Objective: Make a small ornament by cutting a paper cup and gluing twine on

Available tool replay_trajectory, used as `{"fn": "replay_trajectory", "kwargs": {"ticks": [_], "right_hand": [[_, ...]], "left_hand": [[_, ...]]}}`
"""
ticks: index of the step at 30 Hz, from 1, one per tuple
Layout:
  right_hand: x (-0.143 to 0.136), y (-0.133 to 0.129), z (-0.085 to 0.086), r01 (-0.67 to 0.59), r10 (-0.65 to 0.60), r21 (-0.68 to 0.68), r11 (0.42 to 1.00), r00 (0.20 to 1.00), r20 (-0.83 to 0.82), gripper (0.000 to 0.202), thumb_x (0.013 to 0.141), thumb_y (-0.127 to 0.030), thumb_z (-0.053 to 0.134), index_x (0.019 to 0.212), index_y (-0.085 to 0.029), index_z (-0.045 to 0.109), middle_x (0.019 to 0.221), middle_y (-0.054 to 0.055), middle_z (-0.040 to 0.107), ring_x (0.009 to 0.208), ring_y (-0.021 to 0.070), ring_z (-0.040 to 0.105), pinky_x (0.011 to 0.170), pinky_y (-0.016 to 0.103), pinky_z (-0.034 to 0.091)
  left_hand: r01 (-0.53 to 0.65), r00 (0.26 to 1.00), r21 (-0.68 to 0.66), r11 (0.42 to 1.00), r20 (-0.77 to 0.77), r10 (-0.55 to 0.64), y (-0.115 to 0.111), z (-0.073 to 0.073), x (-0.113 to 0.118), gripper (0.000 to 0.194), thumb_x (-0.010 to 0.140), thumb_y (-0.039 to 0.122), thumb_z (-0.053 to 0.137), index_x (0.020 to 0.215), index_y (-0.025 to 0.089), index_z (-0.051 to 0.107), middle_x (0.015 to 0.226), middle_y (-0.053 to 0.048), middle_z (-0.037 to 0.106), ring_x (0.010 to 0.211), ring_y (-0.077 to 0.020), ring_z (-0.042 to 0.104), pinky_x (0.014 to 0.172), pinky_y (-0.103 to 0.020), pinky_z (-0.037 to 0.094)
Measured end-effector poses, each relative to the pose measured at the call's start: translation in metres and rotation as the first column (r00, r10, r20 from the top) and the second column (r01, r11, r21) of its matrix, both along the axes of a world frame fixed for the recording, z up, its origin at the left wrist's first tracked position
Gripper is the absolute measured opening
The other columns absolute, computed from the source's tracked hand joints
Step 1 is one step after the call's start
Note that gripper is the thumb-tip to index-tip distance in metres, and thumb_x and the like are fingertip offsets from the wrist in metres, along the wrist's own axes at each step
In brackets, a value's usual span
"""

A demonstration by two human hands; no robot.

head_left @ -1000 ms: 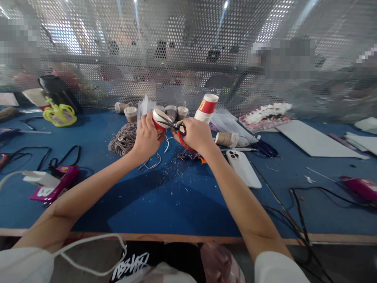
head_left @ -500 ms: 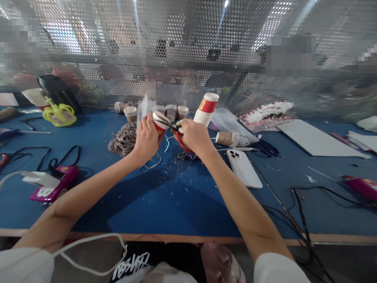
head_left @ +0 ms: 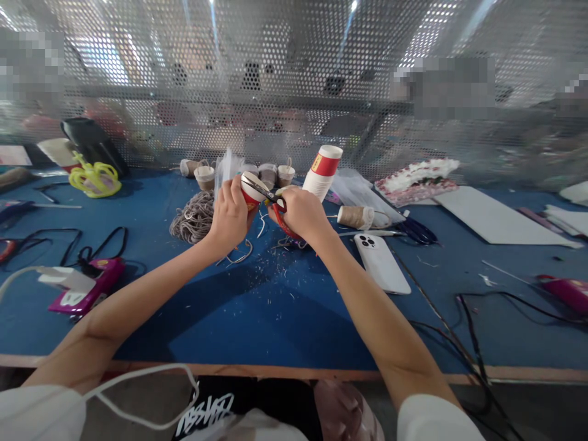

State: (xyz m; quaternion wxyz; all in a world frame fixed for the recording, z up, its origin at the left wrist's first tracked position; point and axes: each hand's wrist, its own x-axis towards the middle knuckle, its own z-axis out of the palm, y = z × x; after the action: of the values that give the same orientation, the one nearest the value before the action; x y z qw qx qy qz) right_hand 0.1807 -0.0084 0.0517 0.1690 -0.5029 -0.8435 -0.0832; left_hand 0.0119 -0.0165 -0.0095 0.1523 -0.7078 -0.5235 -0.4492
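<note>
My left hand (head_left: 231, 211) is wrapped round a red and white paper cup (head_left: 252, 197), tilted above the table. In my right hand (head_left: 301, 211) is a pair of scissors (head_left: 285, 224) with red handles, its dark blades lying across the cup's white end. Whether the blades bite into the paper, I cannot tell. Just behind my right hand rises a stack of paper cups (head_left: 327, 164). A heap of grey cord (head_left: 195, 218) lies left of my left hand. Small white scraps are scattered on the blue table (head_left: 220, 331) below the scissors.
Several small twine-wrapped cups (head_left: 205, 178) stand at the back, and another twine-wrapped cup (head_left: 353, 217) lies on its side at right. A white phone (head_left: 382, 263) rests near my right forearm. Left are a purple power strip (head_left: 101, 288) and a yellow crown-shaped piece (head_left: 95, 177).
Both hands keep their hold on the cup and the scissors, almost in place. The whole view has shifted very slightly; nothing was let go.
</note>
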Motion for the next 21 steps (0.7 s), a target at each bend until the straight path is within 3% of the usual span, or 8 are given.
{"fn": "replay_trajectory", "kwargs": {"ticks": [15, 21], "right_hand": [[0.0034, -0.0006, 0.0012, 0.06, -0.063, 0.06, 0.996, 0.997, 0.048, 0.04, 0.087, -0.041, 0.056, 0.103, -0.006, 0.063, 0.096, 0.021, 0.067, 0.083, 0.0277, 0.063, 0.062, 0.034, 0.036], [0.0036, -0.0009, 0.0023, 0.097, -0.102, 0.063, 0.993, 0.992, 0.069, 0.042, 0.088, -0.042, 0.055, 0.107, -0.004, 0.061, 0.1, 0.024, 0.067, 0.086, 0.0308, 0.064, 0.062, 0.036, 0.037]], "left_hand": [[-0.013, 1.0, -0.041, 0.999, 0.013, 0.013, 0.0035, -0.0038, -0.0029, 0.06, 0.087, 0.029, 0.06, 0.136, 0.004, 0.034, 0.122, -0.025, 0.055, 0.121, -0.0408, 0.053, 0.104, -0.06, 0.041], [-0.025, 0.999, 0.001, 1.0, 0.024, 0.025, 0.0034, -0.0043, -0.0022, 0.059, 0.087, 0.027, 0.061, 0.136, 0.007, 0.033, 0.123, -0.024, 0.055, 0.122, -0.0401, 0.052, 0.104, -0.06, 0.042]]}}
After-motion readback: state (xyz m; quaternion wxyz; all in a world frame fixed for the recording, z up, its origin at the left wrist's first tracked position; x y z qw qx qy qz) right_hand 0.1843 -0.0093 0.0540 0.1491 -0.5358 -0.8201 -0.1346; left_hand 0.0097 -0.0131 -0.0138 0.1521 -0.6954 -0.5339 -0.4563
